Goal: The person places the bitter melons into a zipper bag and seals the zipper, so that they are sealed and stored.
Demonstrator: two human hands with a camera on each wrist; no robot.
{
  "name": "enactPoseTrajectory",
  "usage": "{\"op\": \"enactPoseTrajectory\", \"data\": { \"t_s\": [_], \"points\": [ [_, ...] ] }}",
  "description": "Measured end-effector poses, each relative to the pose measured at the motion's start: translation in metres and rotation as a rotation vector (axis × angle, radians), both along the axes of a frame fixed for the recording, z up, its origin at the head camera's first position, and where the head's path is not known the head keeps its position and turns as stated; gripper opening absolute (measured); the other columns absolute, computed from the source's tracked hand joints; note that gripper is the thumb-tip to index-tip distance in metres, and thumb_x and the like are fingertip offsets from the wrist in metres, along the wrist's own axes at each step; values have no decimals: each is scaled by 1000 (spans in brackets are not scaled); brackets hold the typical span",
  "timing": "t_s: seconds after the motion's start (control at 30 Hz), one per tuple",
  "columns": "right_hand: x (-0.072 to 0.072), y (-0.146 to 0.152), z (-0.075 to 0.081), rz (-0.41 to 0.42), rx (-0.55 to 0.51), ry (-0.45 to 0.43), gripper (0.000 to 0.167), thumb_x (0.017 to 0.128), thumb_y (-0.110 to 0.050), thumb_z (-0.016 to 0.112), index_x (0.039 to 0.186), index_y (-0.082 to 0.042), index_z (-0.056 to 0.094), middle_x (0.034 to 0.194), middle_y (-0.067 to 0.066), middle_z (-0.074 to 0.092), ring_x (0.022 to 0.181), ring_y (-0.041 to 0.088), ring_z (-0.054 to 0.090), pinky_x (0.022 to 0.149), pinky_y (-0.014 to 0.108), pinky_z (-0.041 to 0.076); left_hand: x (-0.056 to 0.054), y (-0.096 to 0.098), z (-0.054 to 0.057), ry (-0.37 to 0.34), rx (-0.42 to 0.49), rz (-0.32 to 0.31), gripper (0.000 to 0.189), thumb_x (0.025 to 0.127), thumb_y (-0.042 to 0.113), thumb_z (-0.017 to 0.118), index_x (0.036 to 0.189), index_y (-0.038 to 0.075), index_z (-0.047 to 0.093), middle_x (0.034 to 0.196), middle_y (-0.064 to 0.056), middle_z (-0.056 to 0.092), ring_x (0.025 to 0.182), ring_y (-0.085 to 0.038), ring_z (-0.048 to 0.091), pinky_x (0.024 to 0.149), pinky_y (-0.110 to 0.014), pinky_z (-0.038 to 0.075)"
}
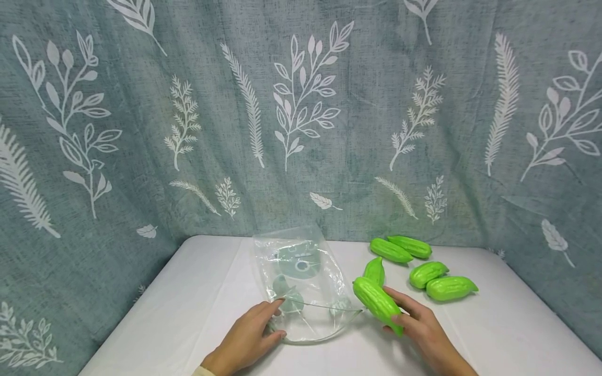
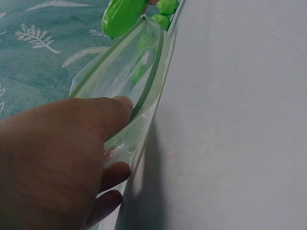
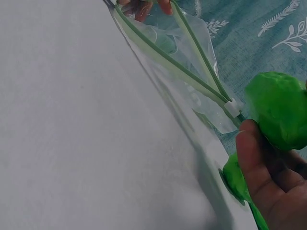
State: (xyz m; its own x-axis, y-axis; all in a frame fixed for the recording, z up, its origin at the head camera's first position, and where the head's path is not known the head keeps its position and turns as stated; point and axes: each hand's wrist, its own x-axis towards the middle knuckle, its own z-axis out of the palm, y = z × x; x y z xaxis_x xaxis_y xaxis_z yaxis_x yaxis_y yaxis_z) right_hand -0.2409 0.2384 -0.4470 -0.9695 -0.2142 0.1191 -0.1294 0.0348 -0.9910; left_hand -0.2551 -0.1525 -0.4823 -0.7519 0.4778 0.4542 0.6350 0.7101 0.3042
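Note:
A clear zip bag [image 1: 324, 292] with a green-edged mouth lies on the white table, its mouth spread open toward me. At the left end of that mouth, my left hand [image 1: 249, 334] holds the rim [image 2: 154, 72], thumb at the opening and fingers along the outside. My right hand [image 1: 423, 329] grips a bright green bitter melon [image 1: 376, 300] just right of the bag's mouth. A white slider [image 3: 232, 108] sits at the mouth's right corner, close to the right thumb. The melon is outside the bag and raised over the table.
Another bitter melon [image 1: 374, 270] lies just behind the held one. Several more lie to the right, including a pair at the back [image 1: 391, 250] and a pair nearer [image 1: 451, 288]. A patterned green curtain [image 1: 301, 130] hangs behind the table [image 1: 188, 292].

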Motion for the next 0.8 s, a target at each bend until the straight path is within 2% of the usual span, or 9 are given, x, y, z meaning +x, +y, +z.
{"op": "enactPoseTrajectory", "data": {
  "t_s": [0.2, 0.37, 0.8],
  "points": [
    [0, -2, 1, -12, 8, 4, 60, 97, -5, 58, 152, 0, 37, 149, 27, 36, 114, 21, 58, 85, 45, 57, 0, 0, 0, -1, 8, -3, 64, 92, 34, 73, 146, 10, 48, 115, 4, 64, 107, -17, 62, 91, -38, 53],
    [2, -4, 2, 25, 8, 36, 61, 98, -4, 56, 153, 5, 32, 147, 31, 35, 112, 22, 58, 84, 46, 57, -1, 0, -1, -2, 8, -1, 64, 92, 34, 74, 146, 10, 48, 115, 4, 64, 107, -16, 62, 91, -38, 54],
    [4, -11, 4, 100, 41, 105, 56, 100, -6, 57, 150, 7, 36, 140, 32, 42, 105, 27, 64, 82, 47, 57, 0, 0, 0, 3, 6, -3, 65, 92, 34, 74, 146, 9, 48, 115, 4, 64, 108, -16, 62, 92, -38, 53]
  ]
}}
